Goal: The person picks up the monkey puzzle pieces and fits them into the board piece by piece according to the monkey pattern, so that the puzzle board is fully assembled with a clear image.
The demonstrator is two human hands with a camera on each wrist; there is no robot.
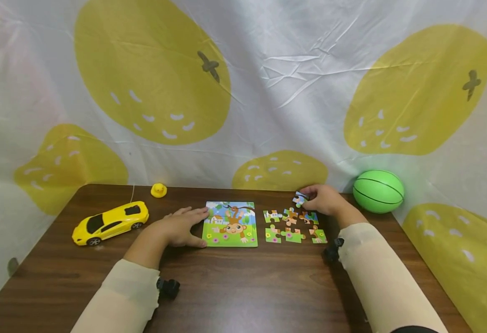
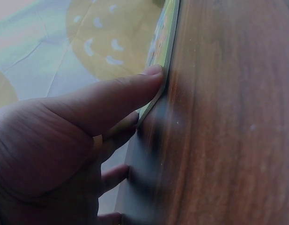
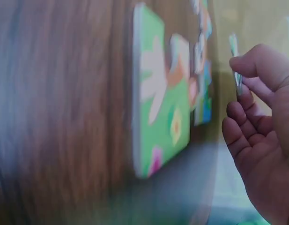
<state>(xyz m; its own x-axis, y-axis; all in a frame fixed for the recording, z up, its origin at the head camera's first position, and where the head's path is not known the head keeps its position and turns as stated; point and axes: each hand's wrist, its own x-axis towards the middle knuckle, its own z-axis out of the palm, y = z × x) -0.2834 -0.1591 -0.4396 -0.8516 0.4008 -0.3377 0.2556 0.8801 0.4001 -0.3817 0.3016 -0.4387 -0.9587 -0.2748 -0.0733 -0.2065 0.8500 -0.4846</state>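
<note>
My right hand (image 1: 323, 200) pinches a jigsaw piece (image 1: 299, 199) between thumb and fingers, behind the other loose pieces. The right wrist view shows that piece (image 3: 235, 61) edge-on, held up off the table. Below it, loose jigsaw pieces (image 1: 293, 236) with monkey, grass and flower parts lie in rough rows, a gap among them. To their left lies a square monkey picture board (image 1: 234, 231). My left hand (image 1: 182, 226) is spread at its left side, index fingertip near the upper corner and thumb near the lower one. In the left wrist view the thumb (image 2: 130, 91) rests on the board's edge.
A yellow toy car (image 1: 111, 223) stands at the left of the brown table (image 1: 243, 286). A small yellow rubber duck (image 1: 158, 190) sits at the back edge. Back right, a green ball (image 1: 378, 191) rests against the white cloth (image 1: 268, 125) with yellow fruit shapes.
</note>
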